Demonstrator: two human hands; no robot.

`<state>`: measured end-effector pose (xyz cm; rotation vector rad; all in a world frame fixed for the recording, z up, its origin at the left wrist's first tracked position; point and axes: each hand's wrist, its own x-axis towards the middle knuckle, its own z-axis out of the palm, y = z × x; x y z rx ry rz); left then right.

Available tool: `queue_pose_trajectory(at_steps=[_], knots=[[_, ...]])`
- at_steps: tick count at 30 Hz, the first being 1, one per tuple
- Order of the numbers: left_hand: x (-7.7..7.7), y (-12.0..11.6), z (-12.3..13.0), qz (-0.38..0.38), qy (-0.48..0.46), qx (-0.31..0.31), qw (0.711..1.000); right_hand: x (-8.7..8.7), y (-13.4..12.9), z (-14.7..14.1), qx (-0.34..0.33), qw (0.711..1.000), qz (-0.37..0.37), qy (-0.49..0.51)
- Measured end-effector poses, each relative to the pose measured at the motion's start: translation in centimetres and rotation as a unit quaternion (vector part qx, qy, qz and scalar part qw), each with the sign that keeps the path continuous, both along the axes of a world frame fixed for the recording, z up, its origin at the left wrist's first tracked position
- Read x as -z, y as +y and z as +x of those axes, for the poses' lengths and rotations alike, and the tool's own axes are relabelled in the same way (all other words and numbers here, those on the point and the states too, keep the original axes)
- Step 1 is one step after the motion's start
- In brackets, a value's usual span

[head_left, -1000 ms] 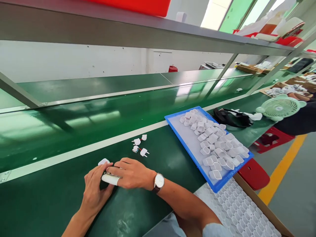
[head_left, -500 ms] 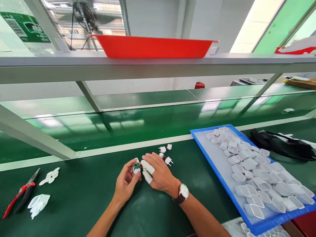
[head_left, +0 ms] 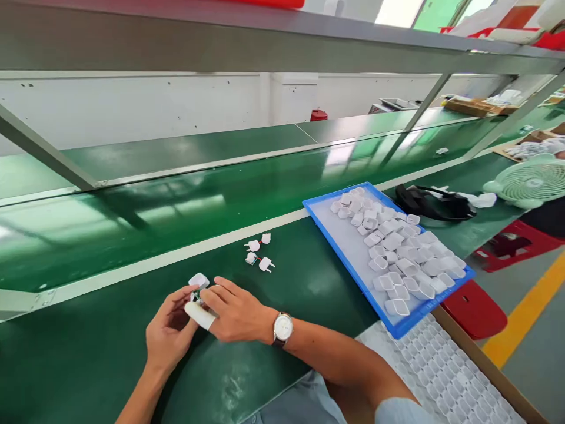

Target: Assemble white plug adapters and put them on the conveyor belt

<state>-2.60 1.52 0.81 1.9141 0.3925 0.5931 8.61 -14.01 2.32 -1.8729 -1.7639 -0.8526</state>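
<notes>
My left hand point(head_left: 170, 330) is closed, its fingers and thumb around a small white plastic plug housing point(head_left: 199, 280). A small green circuit board point(head_left: 196, 295) shows at the housing's near side, partly covered by fingers. My right hand point(head_left: 238, 312) meets the left one there, fingertips closed on the board; white finger cots cover its thumb and a finger. How the board sits against the housing is hidden. Beyond the hands on the green bench lie two white two-pin plug pieces point(head_left: 265, 264), each wired to a small part.
To the right, a blue tray point(head_left: 326, 235) bears many white housings point(head_left: 408, 268). Below it stands a box of white parts in rows point(head_left: 459, 377). A black bag point(head_left: 435, 203), a pale green fan point(head_left: 534, 179) and a red stool point(head_left: 474, 309) are farther right. A shelf beam point(head_left: 220, 44) spans above.
The view has swung right and down; the pliers have left it. A white housing now shows at my left fingertips, and my right hand has closed in over the circuit board.
</notes>
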Motion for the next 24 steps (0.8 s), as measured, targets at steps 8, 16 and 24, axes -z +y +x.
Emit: queue_pose_trajectory(at_steps=[8, 16, 24], knots=[[-0.3, -0.6, 0.6, 0.016, -0.056, 0.019, 0.998, 0.6, 0.1, 0.2, -0.007, 0.999, -0.023, 0.048], [-0.9, -1.9, 1.2, -0.066, -0.072, 0.009, 0.995, 1.2, -0.6, 0.0, -0.09, 0.901, -0.008, 0.424], [-2.9, -1.5, 1.0, -0.191, 0.021, 0.098, 0.977, 2.4, -0.3, 0.3, -0.2, 0.752, 0.115, 0.617]])
